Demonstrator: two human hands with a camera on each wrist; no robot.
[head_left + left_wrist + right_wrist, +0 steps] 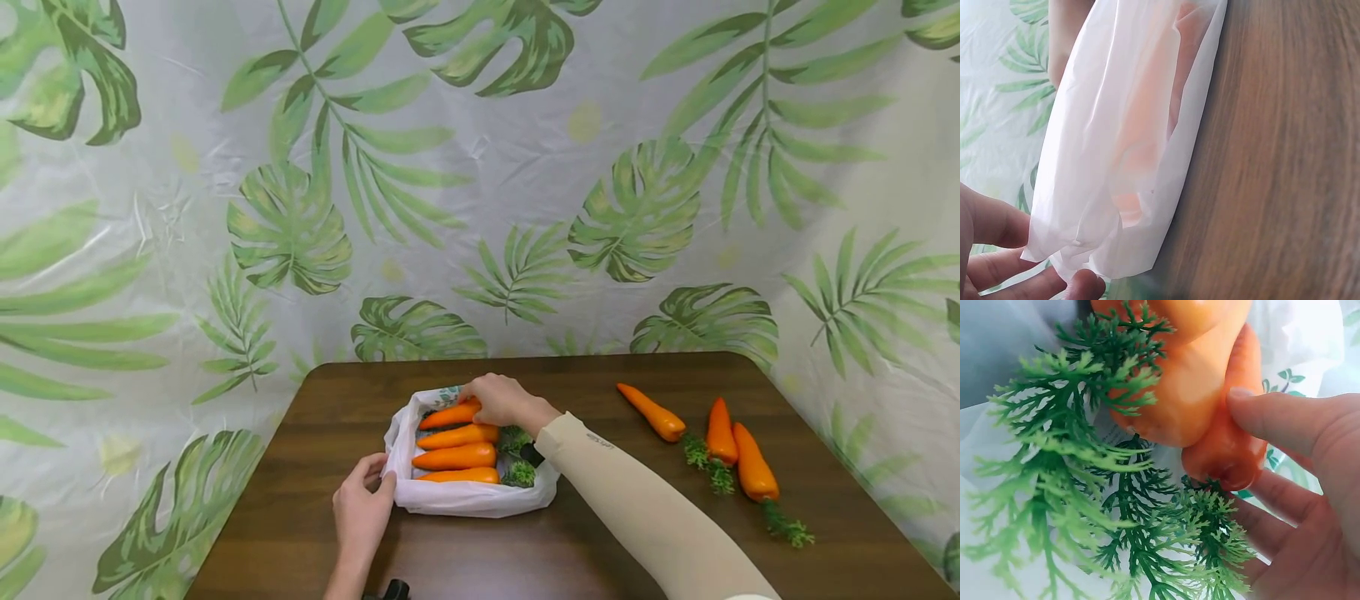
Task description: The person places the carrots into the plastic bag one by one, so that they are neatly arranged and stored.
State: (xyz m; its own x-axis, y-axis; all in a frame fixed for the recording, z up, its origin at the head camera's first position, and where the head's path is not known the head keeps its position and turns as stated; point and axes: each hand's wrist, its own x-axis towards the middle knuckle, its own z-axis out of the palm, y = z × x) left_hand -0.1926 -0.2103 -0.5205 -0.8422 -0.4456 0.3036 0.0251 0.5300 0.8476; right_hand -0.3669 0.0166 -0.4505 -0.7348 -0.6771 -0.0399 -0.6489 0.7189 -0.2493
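Observation:
A white plastic bag point(480, 497), its mouth spread wide, lies on the table with several orange toy carrots point(453, 457) side by side inside. Their green leafy tops point(1054, 469) point to the right. My left hand point(363, 504) pinches the bag's near left corner, its fingertips point(1007, 225) on the thin plastic. Reaching over the bag, my right hand point(501, 402) grips the farthest carrot point(1244, 419). The thumb lies on top of that carrot and the fingers are behind and beneath it, partly hidden.
Three more carrots lie on the right of the dark wooden table point(600, 550): one slanted carrot point(651, 412), a middle carrot point(721, 433) and a right carrot point(754, 462). A leaf-patterned sheet point(525, 183) hangs behind the table. A small black object point(396, 590) shows at the bottom.

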